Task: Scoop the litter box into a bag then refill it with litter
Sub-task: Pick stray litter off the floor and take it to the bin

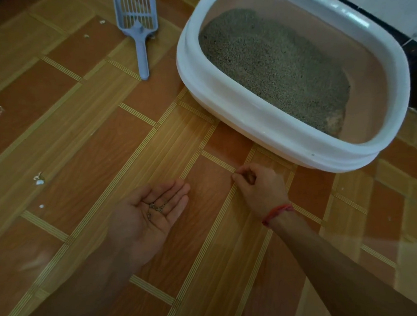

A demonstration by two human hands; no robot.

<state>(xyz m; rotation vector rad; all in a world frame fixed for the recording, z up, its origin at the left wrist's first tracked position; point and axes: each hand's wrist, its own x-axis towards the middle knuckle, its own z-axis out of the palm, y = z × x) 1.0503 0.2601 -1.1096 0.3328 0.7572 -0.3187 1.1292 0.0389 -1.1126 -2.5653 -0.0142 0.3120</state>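
- Floor (pixel 86 129): wood-pattern vinyl, brown panels with pale striped bands.
- Litter box (pixel 226 95), white rim, sits on it at upper right.
- Blue slotted scoop (pixel 139 29) lies left of the box, apart.
- White scraps (pixel 39 180) scattered at left.

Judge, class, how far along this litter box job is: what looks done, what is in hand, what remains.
Done: the litter box holds litter, and the scoop lies set down on the floor. In hand: the left hand cups stray granules while the right hand pinches at the floor. Left: emptying the palm; no bag is visible.
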